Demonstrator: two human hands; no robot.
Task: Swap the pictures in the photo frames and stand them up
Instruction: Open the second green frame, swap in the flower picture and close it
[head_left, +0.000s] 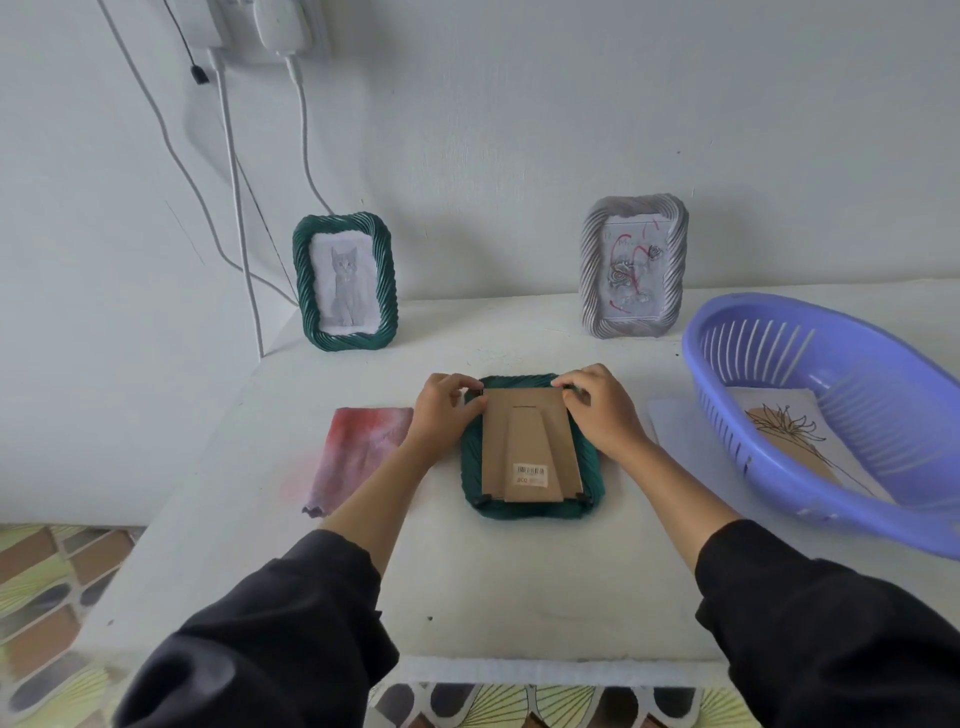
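Note:
A dark green frame (530, 506) lies face down in the middle of the white table, its brown cardboard back (530, 447) with a barcode sticker facing up. My left hand (445, 410) presses its fingertips on the frame's far left corner. My right hand (597, 408) does the same on the far right corner. At the back left a second green frame (345, 280) with a cat picture stands upright against the wall. A silver frame (632, 267) with a flower drawing stands at the back right.
A purple plastic basket (779, 467) at the right holds a sheet with a line drawing of a plant (789, 431). A pink and purple cloth (353, 452) lies left of the flat frame. White cables (234, 171) hang down the wall at the back left.

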